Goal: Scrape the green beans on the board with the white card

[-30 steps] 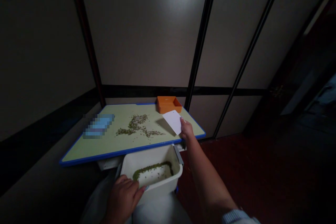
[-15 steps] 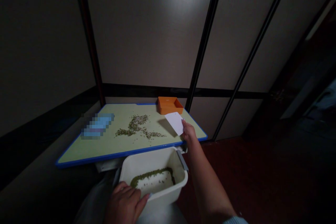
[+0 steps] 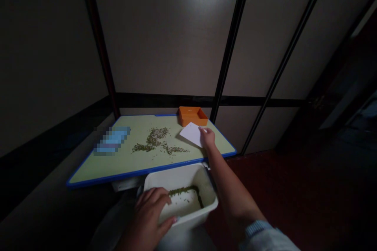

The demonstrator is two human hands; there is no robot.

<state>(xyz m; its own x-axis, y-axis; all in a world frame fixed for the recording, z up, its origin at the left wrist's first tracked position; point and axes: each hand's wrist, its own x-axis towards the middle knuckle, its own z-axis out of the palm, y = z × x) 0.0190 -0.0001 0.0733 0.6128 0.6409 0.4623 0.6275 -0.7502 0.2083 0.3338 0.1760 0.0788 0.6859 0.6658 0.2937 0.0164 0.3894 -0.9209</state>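
Observation:
Pinched in my right hand (image 3: 207, 136) is a white card (image 3: 192, 134), tilted just above the right part of the table (image 3: 118, 168). To the left of the card, small green and brownish grains, like beans (image 3: 156, 137), lie scattered in loose patches on the pale tabletop. Below the table's front edge stands a white plastic bin (image 3: 197, 217), with a band of green grains (image 3: 184, 190) along its bottom edge. My left hand (image 3: 151, 211) grips the bin's near left corner, fingers bent over the rim and thumb at the near side. It hides that corner.
An orange open box (image 3: 193, 117) stands at the table's back right corner. A blurred light-blue item (image 3: 112, 140) lies at the left edge. Panelled walls (image 3: 165, 39) rise behind and left of the table. Dark red floor (image 3: 265, 180) shows on the right.
My right hand has turned the card flatter and shifted it slightly left over the table. The bin and my left hand have moved a little right, with the left fingers further over the rim.

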